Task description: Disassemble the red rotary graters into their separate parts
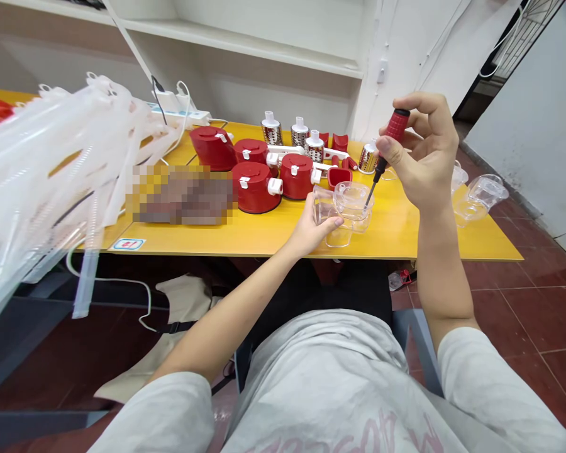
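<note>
Standing behind the clear container (346, 196): red housings (256, 189), metal drums (314, 150).

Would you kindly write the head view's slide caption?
Left hand holds a clear plastic container; right hand points a red-handled screwdriver at it.

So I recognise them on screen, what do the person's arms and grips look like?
The left grip and right grip wear no visible gloves. The left forearm and right forearm are bare. The short, loose left sleeve and right sleeve look pale grey and plain.
</note>
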Motion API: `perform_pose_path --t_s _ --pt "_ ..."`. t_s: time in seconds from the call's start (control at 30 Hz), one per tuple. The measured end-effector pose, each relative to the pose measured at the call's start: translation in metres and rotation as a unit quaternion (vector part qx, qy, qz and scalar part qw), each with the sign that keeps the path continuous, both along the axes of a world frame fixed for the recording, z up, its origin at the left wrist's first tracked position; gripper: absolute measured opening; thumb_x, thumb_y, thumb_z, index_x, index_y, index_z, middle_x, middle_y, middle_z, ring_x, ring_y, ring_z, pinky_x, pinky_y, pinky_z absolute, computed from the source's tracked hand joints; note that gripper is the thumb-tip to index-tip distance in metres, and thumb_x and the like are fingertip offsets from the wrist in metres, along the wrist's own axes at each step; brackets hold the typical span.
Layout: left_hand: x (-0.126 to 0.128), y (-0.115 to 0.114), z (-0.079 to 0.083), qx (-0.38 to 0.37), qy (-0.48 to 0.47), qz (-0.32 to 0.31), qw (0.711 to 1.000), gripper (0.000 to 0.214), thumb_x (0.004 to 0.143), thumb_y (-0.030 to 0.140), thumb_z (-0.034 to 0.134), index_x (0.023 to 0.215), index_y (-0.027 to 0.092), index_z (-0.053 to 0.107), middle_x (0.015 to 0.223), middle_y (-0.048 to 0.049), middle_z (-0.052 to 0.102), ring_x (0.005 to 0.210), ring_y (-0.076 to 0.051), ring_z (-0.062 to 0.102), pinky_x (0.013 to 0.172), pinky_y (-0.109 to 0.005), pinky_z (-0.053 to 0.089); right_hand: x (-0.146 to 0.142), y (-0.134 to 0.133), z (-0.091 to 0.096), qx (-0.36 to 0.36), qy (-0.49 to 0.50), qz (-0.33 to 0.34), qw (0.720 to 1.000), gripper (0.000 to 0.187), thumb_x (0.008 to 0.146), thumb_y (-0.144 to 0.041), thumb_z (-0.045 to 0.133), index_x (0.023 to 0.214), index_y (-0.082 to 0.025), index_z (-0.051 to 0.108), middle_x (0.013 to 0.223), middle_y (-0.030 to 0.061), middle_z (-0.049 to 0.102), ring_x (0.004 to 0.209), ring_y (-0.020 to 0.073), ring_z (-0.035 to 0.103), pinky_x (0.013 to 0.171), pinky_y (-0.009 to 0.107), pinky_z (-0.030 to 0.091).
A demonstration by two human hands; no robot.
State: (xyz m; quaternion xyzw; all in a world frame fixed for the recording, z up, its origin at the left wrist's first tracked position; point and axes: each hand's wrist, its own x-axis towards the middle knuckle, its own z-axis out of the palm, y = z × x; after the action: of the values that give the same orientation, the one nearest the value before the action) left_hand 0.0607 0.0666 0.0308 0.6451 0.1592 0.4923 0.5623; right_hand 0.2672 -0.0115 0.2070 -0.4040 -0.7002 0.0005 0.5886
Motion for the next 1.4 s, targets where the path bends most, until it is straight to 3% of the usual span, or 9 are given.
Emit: perform_pose_path --t_s 0.2,0.5,0.73,0.93,1.17,1.4 --pt "0.001 0.001 0.0 0.01 -0.011 0.012 1.0 0.078 0.077 0.072 0.099 0.122 0.027 0.054 0.122 -0.0057 0.069 0.1 -0.021 0.071 0.091 -0.036 0.059 -0.003 0.001 0.0 -0.019 0.0 0.025 1.0 0.073 0.096 -0.094 0.072 0.145 -0.04 0.066 0.119 0.0009 0.08 0.126 0.0249 0.084 0.108 0.044 0.077" --pt "0.001 0.004 -0.007 0.013 -0.012 0.013 1.0 0.078 0.079 0.072 0.099 0.123 0.026 0.054 0.106 -0.0016 0.068 0.097 -0.021 0.072 0.087 -0.034 0.059 -0.002 0.004 -0.004 0.036 0.043 0.075 0.996 0.062 0.097 -0.084 0.08 0.138 -0.039 0.067 0.117 0.0032 0.083 0.107 0.025 0.087 0.092 0.041 0.079" --pt "0.002 0.006 -0.007 0.021 -0.015 0.017 1.0 0.079 0.078 0.073 0.099 0.123 0.026 0.054 0.128 -0.0062 0.069 0.101 -0.019 0.072 0.089 -0.033 0.059 -0.01 0.006 0.002 0.001 0.015 0.095 0.995 0.067 0.096 -0.092 0.075 0.14 -0.042 0.07 0.129 0.003 0.084 0.113 0.0257 0.086 0.092 0.041 0.078" --pt "0.003 0.005 -0.006 0.021 -0.018 0.022 0.999 0.079 0.077 0.074 0.1 0.12 0.026 0.053 0.121 -0.0048 0.07 0.098 -0.018 0.072 0.087 -0.033 0.059 -0.011 0.003 -0.002 0.018 0.025 0.082 0.996 0.064 0.098 -0.089 0.074 0.142 -0.042 0.07 0.123 0.0022 0.084 0.117 0.027 0.086 0.092 0.044 0.079" --pt "0.001 0.005 -0.009 0.007 -0.012 0.008 1.0 0.079 0.079 0.071 0.1 0.124 0.027 0.053 0.106 -0.0012 0.07 0.099 -0.021 0.073 0.088 -0.035 0.059 0.007 0.008 -0.011 0.067 0.066 0.021 0.995 0.05 0.097 -0.076 0.086 0.134 -0.044 0.072 0.116 0.0012 0.087 0.102 0.0246 0.087 0.089 0.044 0.079" --pt "0.001 0.004 -0.006 0.009 -0.009 0.019 1.0 0.08 0.077 0.074 0.1 0.121 0.027 0.052 0.108 -0.0016 0.07 0.097 -0.021 0.072 0.089 -0.036 0.058 0.004 0.014 -0.01 0.064 0.073 0.067 0.993 0.06 0.09 -0.087 0.087 0.131 -0.044 0.075 0.107 0.0012 0.085 0.118 0.0295 0.088 0.094 0.047 0.079"
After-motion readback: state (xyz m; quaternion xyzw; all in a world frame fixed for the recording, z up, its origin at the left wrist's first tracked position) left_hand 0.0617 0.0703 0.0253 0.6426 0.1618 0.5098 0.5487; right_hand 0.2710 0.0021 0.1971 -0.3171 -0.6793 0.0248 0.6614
